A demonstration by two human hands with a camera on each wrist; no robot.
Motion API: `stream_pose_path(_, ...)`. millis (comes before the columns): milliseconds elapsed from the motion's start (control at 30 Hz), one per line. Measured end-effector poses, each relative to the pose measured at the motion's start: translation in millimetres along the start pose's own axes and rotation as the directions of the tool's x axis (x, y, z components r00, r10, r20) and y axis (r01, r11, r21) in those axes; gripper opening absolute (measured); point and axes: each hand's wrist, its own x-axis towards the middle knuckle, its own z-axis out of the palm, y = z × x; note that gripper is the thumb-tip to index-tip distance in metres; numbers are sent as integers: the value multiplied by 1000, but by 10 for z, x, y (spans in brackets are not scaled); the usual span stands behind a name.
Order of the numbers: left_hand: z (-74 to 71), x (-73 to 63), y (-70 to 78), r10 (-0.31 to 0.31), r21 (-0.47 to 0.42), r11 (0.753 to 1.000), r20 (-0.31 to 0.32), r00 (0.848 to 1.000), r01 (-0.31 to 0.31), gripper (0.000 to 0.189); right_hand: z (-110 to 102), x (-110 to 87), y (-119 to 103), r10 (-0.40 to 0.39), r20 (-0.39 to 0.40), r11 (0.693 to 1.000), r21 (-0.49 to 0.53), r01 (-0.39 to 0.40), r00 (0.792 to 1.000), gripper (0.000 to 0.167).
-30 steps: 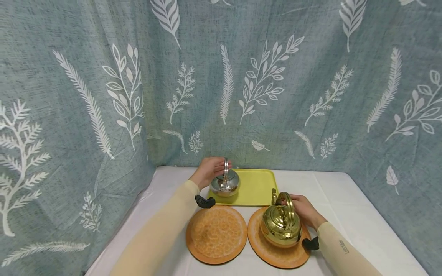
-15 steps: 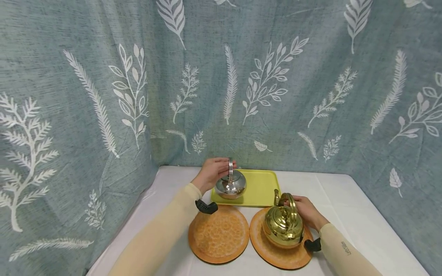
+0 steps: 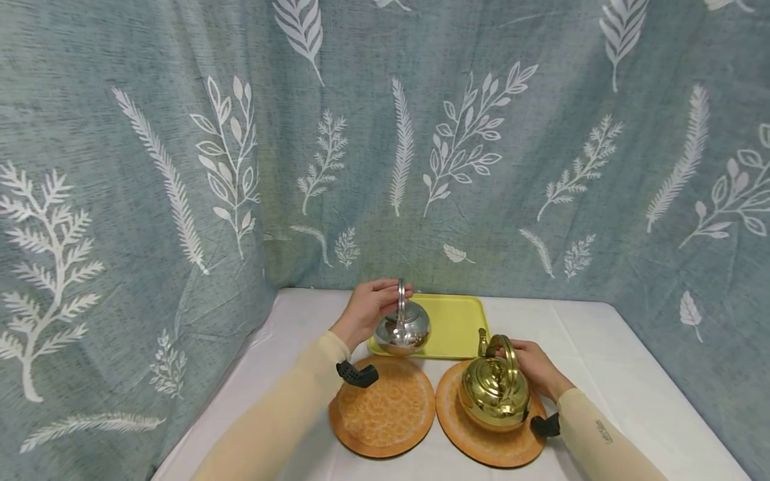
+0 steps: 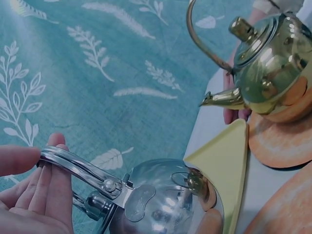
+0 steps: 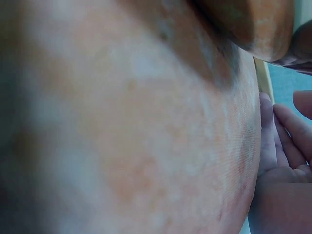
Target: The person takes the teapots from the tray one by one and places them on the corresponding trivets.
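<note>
In the head view, my left hand [image 3: 363, 310] grips the arched handle of a silver kettle [image 3: 404, 333]. The left wrist view has the thumb above this handle and the fingers beneath it. The kettle's base overlaps the front edge of a yellow tray [image 3: 457, 327]. A gold kettle [image 3: 496, 394] stands over the right-hand orange round placemat [image 3: 448, 417], its spout pointing away. Just behind it lies my right hand [image 3: 535, 364], partly hidden by its handle. In the right wrist view, the right hand's fingers [image 5: 290, 139] lie loosely at the placemat's edge, holding nothing.
A second orange round placemat [image 3: 385, 414] lies at the left, in front of the tray. White cloth [image 3: 577, 347] covers the table. Blue-green curtains [image 3: 361, 147] with white leaf prints hang behind and at both sides.
The view has shifted slightly. My left hand has brought the silver kettle a little nearer to me, towards the tray's front edge. The right hand and gold kettle stay put.
</note>
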Motion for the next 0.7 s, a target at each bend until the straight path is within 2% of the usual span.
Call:
stream_pose_path(433, -60, -247, -74, 33, 12, 999, 17, 999, -33, 48, 13, 23, -14, -2, 16, 1000, 24, 2, 1000, 45)
stream_pose_path(700, -36, -402, -59, 38, -20, 999, 71, 997, -37, 48, 25, 30, 18, -2, -18, 1000, -9, 2, 1000, 40)
